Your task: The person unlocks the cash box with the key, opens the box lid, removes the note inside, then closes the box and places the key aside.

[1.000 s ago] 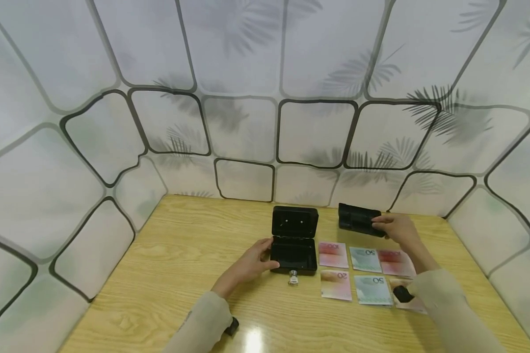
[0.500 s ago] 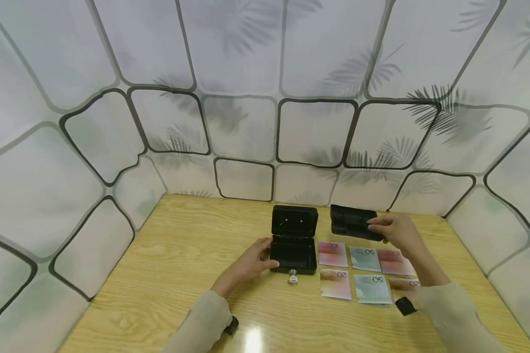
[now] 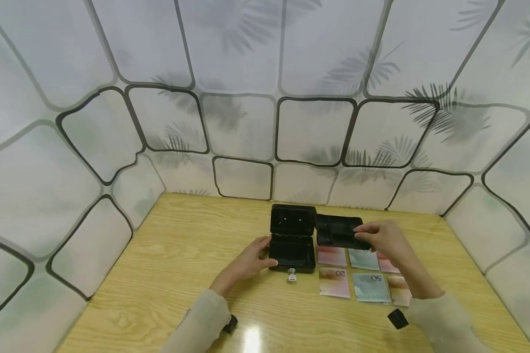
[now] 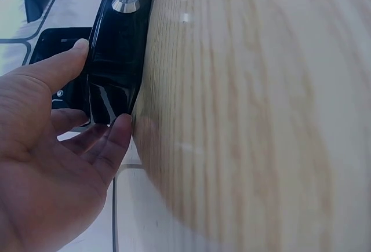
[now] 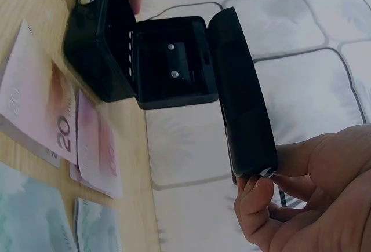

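Observation:
A small black cash box (image 3: 298,270) stands on the table with its lid (image 3: 293,220) raised, and its inside looks bare. My left hand (image 3: 249,262) grips the box's left side; in the left wrist view the thumb lies on the rim and the fingers bend by the side wall (image 4: 110,98). A key with a ring (image 3: 292,277) is in the front lock. My right hand (image 3: 386,240) pinches the right end of a black compartment tray (image 3: 341,230), held in the air right of the lid. The right wrist view shows the tray (image 5: 243,101) tilted, thumb and fingers at one end.
Several banknotes lie in two rows right of the box, among them a pink 20 note (image 3: 334,283) and a green 50 note (image 3: 371,288). The tray partly covers the back row. A patterned white wall (image 3: 243,179) rises behind the wooden table (image 3: 181,230).
My right hand has carried the tray left and slightly nearer, from beyond the back notes to beside the raised lid; its compartments now face up more. The left hand stays on the box.

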Action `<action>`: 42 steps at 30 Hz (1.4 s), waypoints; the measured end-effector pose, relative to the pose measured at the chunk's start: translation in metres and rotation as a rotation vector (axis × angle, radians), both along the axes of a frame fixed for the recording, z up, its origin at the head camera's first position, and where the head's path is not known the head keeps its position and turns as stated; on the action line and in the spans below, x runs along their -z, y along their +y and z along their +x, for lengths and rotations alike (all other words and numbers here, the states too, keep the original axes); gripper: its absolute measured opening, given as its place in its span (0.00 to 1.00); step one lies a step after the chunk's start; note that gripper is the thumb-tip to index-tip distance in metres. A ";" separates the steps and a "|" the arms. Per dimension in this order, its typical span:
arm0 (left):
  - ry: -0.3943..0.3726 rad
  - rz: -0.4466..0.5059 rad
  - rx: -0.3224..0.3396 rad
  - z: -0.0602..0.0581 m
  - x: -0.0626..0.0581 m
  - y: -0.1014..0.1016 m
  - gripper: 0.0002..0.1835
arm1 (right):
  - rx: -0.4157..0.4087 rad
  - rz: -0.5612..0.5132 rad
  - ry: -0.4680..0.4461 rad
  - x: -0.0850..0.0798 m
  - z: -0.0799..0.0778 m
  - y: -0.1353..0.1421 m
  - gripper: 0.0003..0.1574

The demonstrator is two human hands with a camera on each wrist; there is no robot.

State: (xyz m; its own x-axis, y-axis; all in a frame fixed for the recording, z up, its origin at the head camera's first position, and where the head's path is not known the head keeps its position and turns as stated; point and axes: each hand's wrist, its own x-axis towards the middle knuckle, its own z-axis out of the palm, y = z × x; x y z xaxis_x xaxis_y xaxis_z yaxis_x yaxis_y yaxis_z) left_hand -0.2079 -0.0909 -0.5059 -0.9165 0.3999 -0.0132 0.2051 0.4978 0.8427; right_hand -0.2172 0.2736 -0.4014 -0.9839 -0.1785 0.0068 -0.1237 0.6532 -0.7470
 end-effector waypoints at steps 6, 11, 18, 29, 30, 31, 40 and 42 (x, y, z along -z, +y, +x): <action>0.015 -0.016 0.006 -0.001 0.001 0.000 0.42 | -0.006 0.011 -0.033 0.011 0.006 -0.012 0.17; 0.008 -0.022 -0.003 -0.001 0.001 0.000 0.42 | -0.007 -0.003 -0.051 0.022 0.007 -0.027 0.14; 0.005 -0.003 0.002 0.000 0.000 0.000 0.42 | 0.007 -0.024 -0.030 0.033 0.007 -0.047 0.11; 0.031 0.004 0.016 -0.003 0.000 0.000 0.43 | 0.031 -0.088 -0.031 0.044 0.006 -0.076 0.09; 0.033 0.007 0.015 -0.003 0.000 0.000 0.43 | 0.033 -0.088 -0.031 0.044 0.006 -0.078 0.08; 0.035 0.009 0.015 -0.003 -0.001 0.000 0.42 | 0.034 -0.087 -0.027 0.045 0.006 -0.080 0.08; 0.034 -0.003 0.005 -0.002 -0.003 0.001 0.42 | 0.050 -0.075 -0.017 0.054 0.000 -0.094 0.06; 0.025 -0.002 0.001 -0.002 -0.004 0.002 0.42 | 0.051 -0.076 -0.019 0.056 0.000 -0.096 0.06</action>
State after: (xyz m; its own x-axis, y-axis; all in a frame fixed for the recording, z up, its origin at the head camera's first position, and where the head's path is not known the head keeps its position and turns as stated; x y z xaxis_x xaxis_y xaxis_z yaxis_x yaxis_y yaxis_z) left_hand -0.2095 -0.0891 -0.5023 -0.9161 0.4009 0.0087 0.2263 0.4988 0.8367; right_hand -0.2173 0.1778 -0.4576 -0.9918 -0.1277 0.0000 -0.0772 0.5996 -0.7965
